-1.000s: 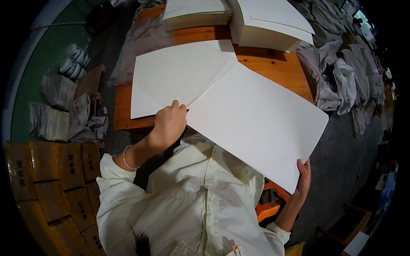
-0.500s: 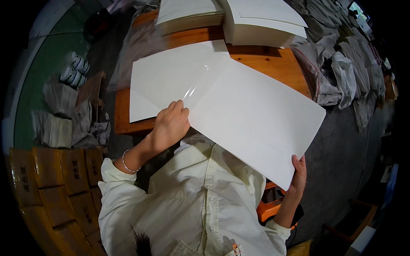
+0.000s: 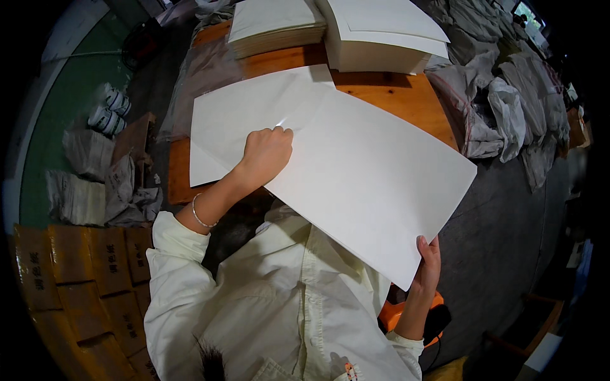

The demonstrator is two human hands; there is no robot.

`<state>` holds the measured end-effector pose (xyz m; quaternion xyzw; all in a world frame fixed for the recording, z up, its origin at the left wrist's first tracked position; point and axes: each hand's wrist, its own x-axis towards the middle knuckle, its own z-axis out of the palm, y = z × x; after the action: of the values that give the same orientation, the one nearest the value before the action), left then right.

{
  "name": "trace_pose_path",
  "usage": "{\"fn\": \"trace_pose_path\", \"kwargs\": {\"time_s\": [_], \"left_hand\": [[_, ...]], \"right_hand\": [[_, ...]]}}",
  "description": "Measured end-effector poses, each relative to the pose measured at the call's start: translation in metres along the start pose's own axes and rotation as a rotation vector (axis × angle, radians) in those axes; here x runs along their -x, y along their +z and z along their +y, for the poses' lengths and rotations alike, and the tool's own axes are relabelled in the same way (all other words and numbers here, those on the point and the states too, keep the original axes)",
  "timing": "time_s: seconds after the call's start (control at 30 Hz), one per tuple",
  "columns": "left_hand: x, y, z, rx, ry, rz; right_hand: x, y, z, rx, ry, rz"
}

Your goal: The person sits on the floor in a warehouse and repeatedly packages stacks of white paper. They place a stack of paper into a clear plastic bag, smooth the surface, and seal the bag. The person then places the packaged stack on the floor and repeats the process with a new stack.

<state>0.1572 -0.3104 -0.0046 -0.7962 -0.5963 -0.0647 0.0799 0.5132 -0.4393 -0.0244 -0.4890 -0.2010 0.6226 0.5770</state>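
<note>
My right hand point(image 3: 427, 263) grips the lower right corner of a white paper stack point(image 3: 381, 171), thumb on top and fingers underneath. The stack slants across the front of the table, its near right part hanging past the edge above my lap. My left hand point(image 3: 268, 157) is closed at the stack's left end, pinching the edge of a clear plastic sleeve point(image 3: 281, 122), known mainly by its shine. More white paper point(image 3: 222, 127) lies flat to the left, partly under the sleeve. How far the stack sits inside the sleeve is hard to make out.
On the wooden table point(image 3: 394, 101), two tall white paper stacks point(image 3: 276, 25) point(image 3: 381, 54) stand at the back. Clear plastic bags point(image 3: 213, 76) lie at its left edge. Brown cartons point(image 3: 76, 273) are piled at left, grey sacks point(image 3: 483, 120) at right. An orange seat point(image 3: 393, 312) shows below.
My left hand has moved up and slightly right along the sleeve, fingers still closed. My right hand and the stack's corner have shifted a little left.
</note>
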Motion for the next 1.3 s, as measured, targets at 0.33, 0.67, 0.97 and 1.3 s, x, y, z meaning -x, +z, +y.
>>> {"fn": "trace_pose_path", "kwargs": {"time_s": [0.33, 0.67, 0.97, 1.3], "left_hand": [[0.007, -0.024, 0.016, 0.163, 0.069, -0.04], [0.011, -0.027, 0.015, 0.19, 0.059, -0.019], [0.02, -0.036, 0.006, 0.353, 0.069, 0.045], [0.028, -0.04, 0.036, 0.515, 0.24, -0.023]], "right_hand": [[0.006, 0.012, 0.013, -0.145, 0.024, -0.044], [-0.001, 0.045, 0.028, -0.105, 0.033, -0.137], [-0.002, 0.04, 0.02, -0.068, 0.021, -0.141], [-0.001, 0.075, 0.038, -0.108, 0.125, -0.228]]}}
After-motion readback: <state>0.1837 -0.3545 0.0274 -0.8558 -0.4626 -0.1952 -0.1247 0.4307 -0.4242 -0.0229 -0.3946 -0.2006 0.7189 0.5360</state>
